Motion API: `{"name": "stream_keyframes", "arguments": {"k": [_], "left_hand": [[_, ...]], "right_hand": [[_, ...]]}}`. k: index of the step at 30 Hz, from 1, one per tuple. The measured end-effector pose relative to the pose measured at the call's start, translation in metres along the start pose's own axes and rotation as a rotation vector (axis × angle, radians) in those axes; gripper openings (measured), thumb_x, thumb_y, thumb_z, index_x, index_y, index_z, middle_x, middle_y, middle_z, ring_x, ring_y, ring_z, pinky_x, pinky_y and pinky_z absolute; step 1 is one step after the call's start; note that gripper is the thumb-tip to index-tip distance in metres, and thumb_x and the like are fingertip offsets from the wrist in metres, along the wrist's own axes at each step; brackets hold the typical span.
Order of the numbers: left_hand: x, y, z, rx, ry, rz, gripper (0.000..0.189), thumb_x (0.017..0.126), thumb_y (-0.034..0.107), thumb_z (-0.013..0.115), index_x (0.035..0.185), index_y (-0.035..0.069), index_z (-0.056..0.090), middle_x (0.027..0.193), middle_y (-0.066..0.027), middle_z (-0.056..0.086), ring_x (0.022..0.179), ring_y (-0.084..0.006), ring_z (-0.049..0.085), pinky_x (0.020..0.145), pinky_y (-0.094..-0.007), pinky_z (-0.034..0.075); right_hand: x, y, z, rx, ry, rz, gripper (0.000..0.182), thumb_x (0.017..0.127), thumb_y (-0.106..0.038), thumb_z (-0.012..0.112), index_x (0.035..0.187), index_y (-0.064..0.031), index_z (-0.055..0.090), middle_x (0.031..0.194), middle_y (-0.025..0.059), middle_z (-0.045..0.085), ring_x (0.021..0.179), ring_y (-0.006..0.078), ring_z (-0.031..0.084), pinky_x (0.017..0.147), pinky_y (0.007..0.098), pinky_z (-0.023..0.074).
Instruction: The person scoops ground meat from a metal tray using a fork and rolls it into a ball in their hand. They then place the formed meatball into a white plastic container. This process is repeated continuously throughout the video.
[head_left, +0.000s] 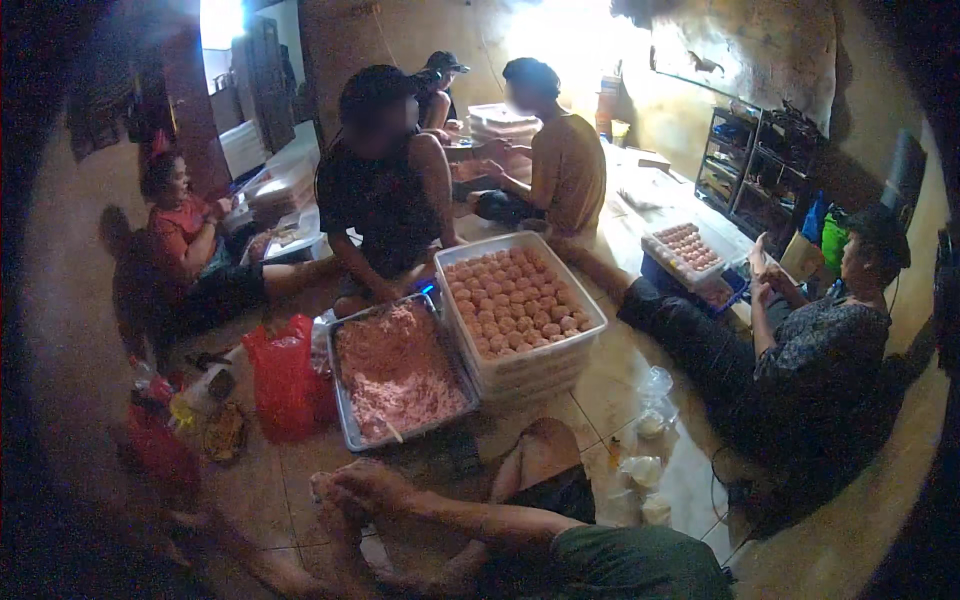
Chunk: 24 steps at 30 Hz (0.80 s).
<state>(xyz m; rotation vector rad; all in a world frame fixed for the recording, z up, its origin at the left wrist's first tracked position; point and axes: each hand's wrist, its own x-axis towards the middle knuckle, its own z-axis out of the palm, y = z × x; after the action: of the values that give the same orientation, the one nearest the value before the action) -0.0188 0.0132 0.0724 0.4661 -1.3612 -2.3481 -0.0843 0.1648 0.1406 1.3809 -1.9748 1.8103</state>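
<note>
My right hand (375, 484) reaches in from the lower right, its forearm coming out of a green sleeve (637, 559). It is cupped over my left hand (336, 517), which is dim and partly covered. Whatever lies between the palms is hidden. Just beyond my hands, a rectangular tray (346, 420) holds a mass of pink minced mixture (401, 375), with a pale utensil handle (394, 432) sticking out near its front. Touching the tray on the right is a stack of clear plastic boxes (525, 375); the top one carries rows of round, pink-brown balls (517, 300).
A red plastic bag (283, 375) stands left of the tray. Small clear bags (651, 416) lie on the tiled floor to the right. Several people sit around, one at right beside a box of balls (686, 251). A dark shelf rack (739, 161) stands by the wall.
</note>
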Motion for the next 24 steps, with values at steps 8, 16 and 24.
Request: {"name": "stream_keyframes", "arguments": {"k": [8, 16, 24], "left_hand": [[0.003, 0.001, 0.003, -0.042, 0.048, 0.071, 0.04, 0.102, 0.042, 0.05, 0.119, 0.007, 0.059, 0.11, -0.0048, 0.06, 0.1, -0.0193, 0.06, 0.088, -0.0333, 0.049], [0.039, -0.014, -0.079, 0.201, 0.382, 0.294, 0.034, 0.098, 0.034, 0.06, 0.112, 0.004, 0.061, 0.108, -0.0086, 0.061, 0.098, -0.0217, 0.059, 0.087, -0.0357, 0.048], [0.068, -0.039, -0.176, 0.787, 0.507, 0.571, 0.03, 0.091, 0.026, 0.071, 0.103, -0.001, 0.063, 0.104, -0.0134, 0.062, 0.093, -0.0256, 0.058, 0.085, -0.0393, 0.048]], "right_hand": [[0.025, -0.03, -0.005, -0.005, 0.16, 0.365, 0.026, 0.1, -0.021, 0.059, 0.122, -0.0079, 0.067, 0.111, 0.0146, 0.069, 0.105, 0.0269, 0.065, 0.092, 0.0378, 0.049], [-0.064, 0.043, -0.012, 0.034, -0.099, 0.265, 0.022, 0.097, -0.016, 0.062, 0.117, -0.0085, 0.066, 0.108, 0.013, 0.069, 0.097, 0.0268, 0.066, 0.088, 0.0375, 0.0523], [-0.108, 0.072, -0.041, -0.019, -0.445, 0.789, 0.024, 0.1, -0.027, 0.059, 0.113, -0.0102, 0.069, 0.107, 0.0119, 0.071, 0.096, 0.0242, 0.068, 0.084, 0.0353, 0.0527]]}}
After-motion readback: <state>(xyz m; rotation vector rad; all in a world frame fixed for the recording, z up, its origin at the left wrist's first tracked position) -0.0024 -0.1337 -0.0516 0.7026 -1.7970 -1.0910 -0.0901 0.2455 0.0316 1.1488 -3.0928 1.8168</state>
